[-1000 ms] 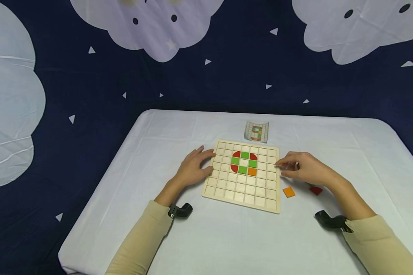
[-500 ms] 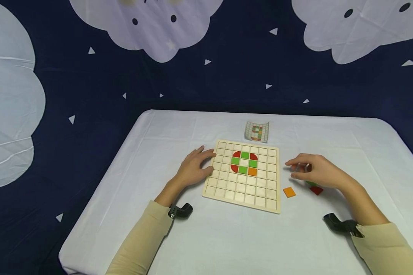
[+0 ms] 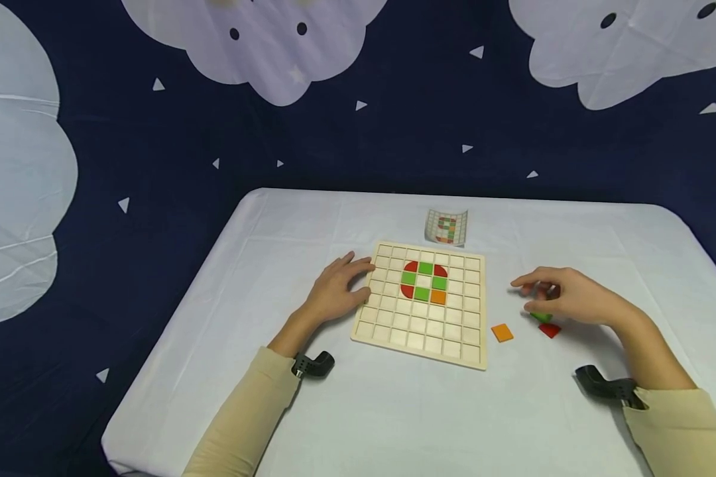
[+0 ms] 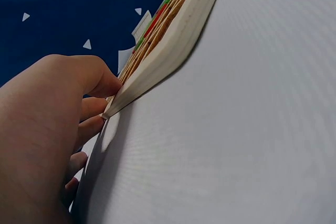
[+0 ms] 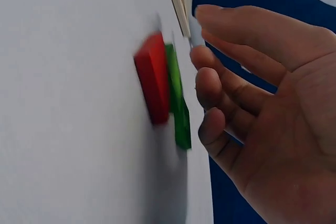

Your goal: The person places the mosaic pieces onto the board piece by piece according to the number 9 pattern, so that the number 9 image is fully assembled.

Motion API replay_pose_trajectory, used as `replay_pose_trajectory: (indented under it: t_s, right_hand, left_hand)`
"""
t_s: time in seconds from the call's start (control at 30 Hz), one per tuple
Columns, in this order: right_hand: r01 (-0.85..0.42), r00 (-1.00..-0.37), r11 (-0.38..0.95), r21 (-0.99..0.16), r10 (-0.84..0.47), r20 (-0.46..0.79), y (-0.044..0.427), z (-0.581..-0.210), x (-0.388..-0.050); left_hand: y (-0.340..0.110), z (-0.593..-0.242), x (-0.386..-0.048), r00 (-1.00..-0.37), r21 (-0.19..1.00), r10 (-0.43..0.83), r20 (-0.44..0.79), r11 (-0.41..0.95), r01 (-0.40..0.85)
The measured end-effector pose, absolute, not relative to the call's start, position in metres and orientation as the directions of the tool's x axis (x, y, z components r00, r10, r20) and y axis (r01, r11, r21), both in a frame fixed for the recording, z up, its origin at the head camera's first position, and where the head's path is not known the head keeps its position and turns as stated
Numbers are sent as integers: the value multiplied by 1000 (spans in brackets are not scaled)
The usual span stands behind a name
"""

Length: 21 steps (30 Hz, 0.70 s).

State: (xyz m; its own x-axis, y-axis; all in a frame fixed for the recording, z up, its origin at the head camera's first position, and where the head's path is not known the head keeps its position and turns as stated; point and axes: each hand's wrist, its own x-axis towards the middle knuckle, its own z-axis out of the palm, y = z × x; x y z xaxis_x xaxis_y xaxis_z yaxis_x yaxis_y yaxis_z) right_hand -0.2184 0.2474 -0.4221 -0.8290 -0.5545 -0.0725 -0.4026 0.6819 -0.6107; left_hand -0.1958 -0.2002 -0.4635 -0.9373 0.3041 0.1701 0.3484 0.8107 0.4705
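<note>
A pale wooden grid board (image 3: 417,331) lies on the table, bearing a ring of red, green and orange tiles (image 3: 425,268) around one bare cell. My left hand (image 3: 332,289) touches the board's left edge with its thumb and fingertips; in the left wrist view the thumb (image 4: 100,77) rests at the rim. To the right of the board, my right hand (image 3: 573,296) hovers with loosely bent fingers and holds nothing. Beneath it are green tiles (image 3: 541,317), partly hidden, and a red tile (image 3: 550,330); the right wrist view shows the red tile (image 5: 152,80) beside the green ones.
An orange square tile (image 3: 502,332) lies just off the board's right edge. Behind the board sits a small curved card (image 3: 446,228) printed with a coloured grid pattern. A white cloth covers the table (image 3: 310,424); a dark blue cloud-patterned curtain (image 3: 394,152) hangs behind.
My right hand has drawn away from the board's right edge, moving right to above the green and red tiles. The left hand stays at the board's edge.
</note>
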Motion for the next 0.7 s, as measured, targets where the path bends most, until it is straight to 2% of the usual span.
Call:
replay_pose_trajectory:
  t_s: [0.13, 0.37, 0.7]
  right_hand:
    - [-369, -830, 679, -635, -548, -103, 256, -423, -220]
    - [-384, -812, 645, -661, -576, -90, 263, -425, -222]
    - [-374, -853, 719, -586, -515, -87, 262, -432, -225]
  left_hand:
    - [-201, -464, -196, -939, 467, 301, 165, 815, 343]
    - [-201, -464, -196, -939, 469, 300, 168, 814, 344]
    - [-201, -465, -196, -935, 468, 307, 177, 809, 354]
